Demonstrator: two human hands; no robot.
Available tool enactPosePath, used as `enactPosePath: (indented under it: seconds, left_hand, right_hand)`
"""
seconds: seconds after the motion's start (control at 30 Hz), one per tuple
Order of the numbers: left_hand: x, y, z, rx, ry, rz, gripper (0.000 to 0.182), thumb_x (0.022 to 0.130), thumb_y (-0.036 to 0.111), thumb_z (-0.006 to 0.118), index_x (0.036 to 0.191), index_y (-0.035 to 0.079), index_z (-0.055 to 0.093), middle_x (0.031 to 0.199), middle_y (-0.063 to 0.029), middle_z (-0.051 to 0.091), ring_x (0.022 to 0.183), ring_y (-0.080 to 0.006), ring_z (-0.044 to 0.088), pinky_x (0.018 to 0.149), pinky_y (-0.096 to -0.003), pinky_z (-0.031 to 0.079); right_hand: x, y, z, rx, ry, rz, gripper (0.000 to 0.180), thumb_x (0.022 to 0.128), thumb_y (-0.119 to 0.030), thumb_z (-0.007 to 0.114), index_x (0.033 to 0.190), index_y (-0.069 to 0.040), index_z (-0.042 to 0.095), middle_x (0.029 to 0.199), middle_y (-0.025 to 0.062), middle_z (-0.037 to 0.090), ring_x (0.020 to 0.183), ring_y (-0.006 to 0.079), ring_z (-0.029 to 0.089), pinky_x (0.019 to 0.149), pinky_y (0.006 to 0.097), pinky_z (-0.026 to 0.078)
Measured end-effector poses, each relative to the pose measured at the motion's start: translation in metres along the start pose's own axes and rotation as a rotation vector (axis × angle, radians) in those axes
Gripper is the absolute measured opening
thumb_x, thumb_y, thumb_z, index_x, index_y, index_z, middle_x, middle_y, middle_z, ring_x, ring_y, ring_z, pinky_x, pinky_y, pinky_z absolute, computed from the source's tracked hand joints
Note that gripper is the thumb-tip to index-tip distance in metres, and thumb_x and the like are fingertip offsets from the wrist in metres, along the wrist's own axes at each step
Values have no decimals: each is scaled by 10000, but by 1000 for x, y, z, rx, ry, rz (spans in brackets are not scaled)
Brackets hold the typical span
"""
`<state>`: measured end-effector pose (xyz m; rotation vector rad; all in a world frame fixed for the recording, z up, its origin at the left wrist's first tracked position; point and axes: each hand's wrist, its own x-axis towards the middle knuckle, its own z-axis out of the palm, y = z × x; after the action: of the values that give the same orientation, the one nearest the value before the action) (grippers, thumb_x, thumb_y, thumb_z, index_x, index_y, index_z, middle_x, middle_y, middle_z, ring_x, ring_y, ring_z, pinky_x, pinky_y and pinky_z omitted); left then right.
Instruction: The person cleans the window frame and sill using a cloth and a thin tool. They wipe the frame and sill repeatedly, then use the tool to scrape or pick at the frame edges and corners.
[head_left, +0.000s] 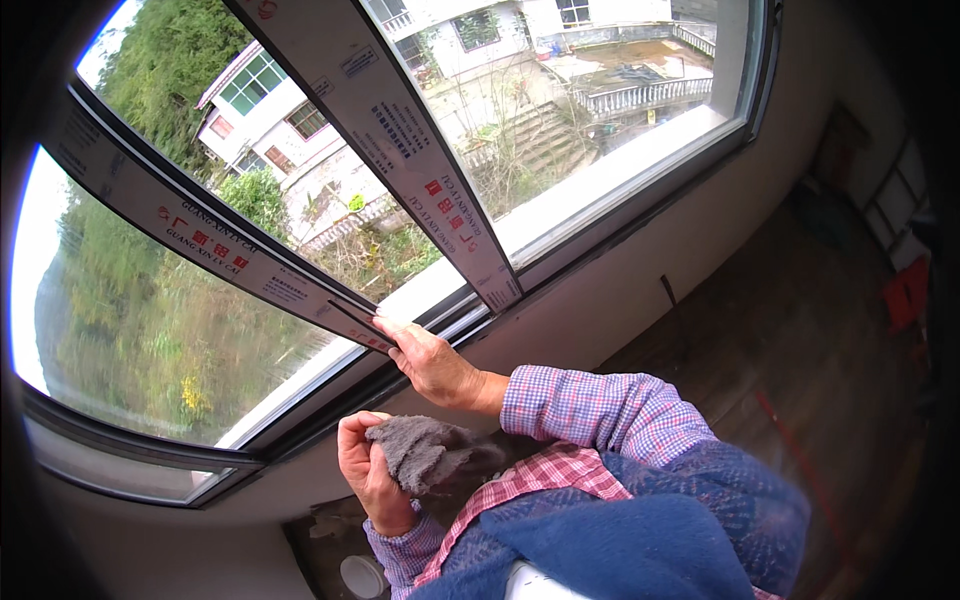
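Note:
My left hand (373, 474) is closed around a bunched grey cloth (427, 454), held in front of my body below the window. My right hand (439, 367) is at the lower end of a window sash stile (217, 236) wrapped in printed protective film. A thin dark strip (356, 321) runs from between its thumb and fingers across the film; whether it is a loose tool or part of the frame is hard to tell. The fingertips are close to the stile's edge, beside the bottom window track (465, 319).
Another film-covered stile (420, 161) stands to the right, bearing printed writing. Below runs a pale wall (600, 262). A white bucket (364, 576) stands on the floor at the lower left. On the right are a brown floor (720, 360) and a red object (906, 294).

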<state>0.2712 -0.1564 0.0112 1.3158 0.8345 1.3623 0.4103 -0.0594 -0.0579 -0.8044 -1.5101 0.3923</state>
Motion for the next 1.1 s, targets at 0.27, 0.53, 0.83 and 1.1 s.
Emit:
enactPosePath:
  seconds: [0.27, 0.53, 0.83, 1.1]
  left_hand:
    - [-6, -1, -4, 2, -22, -6, 196, 884, -74, 468, 1058, 7, 510, 1002, -74, 577, 896, -111, 557, 843, -244, 472]
    - [-13, -2, -9, 0, -64, -29, 197, 859, -49, 474, 1047, 0, 512, 1005, -80, 565, 914, -127, 542, 876, -258, 456]
    - [-17, -4, -18, 19, -187, -37, 260, 778, -84, 433, 1008, -6, 524, 982, -94, 561, 933, -156, 525, 915, -279, 418]
    - [-21, 0, -23, 26, -285, -82, 334, 737, -145, 392, 1007, -16, 540, 972, -106, 573, 905, -158, 536, 881, -267, 424]
  right_hand:
    - [3, -1, 14, 29, -50, 28, 464, 942, -7, 540, 1391, 67, 445, 1341, 316, 519, 1257, 450, 521, 1070, 431, 441]
    - [1, 2, 34, 62, -81, 36, 459, 934, -8, 550, 1377, 67, 460, 1377, 314, 497, 1295, 442, 494, 1098, 430, 415]
    - [1, 2, 53, 109, -118, 62, 447, 941, -17, 551, 1371, 64, 463, 1400, 317, 477, 1321, 439, 470, 1109, 431, 406]
    - [3, 2, 66, 130, -135, 37, 445, 948, -30, 555, 1370, 73, 458, 1393, 319, 481, 1316, 443, 473, 1109, 434, 407]
